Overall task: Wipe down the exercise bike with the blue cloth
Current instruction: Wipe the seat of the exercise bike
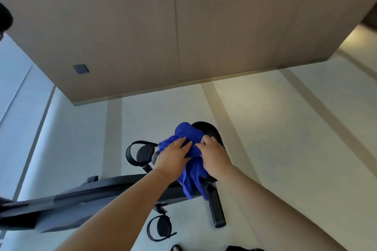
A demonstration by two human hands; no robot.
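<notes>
Both hands work the blue cloth (pixel 190 177) over the saddle (pixel 211 129) of the exercise bike (pixel 102 189): left hand (pixel 173 156) pressing flat, right hand (pixel 214 156) gripping a fold; firm, overlapping strokes should clean best.

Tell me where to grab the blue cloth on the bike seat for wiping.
Grip the blue cloth at its bunched middle, coming straight down from above, where it heaps on the seat. The folds there give bulk to hold. The loose tail hanging down the near side would only drag and slip.
</notes>
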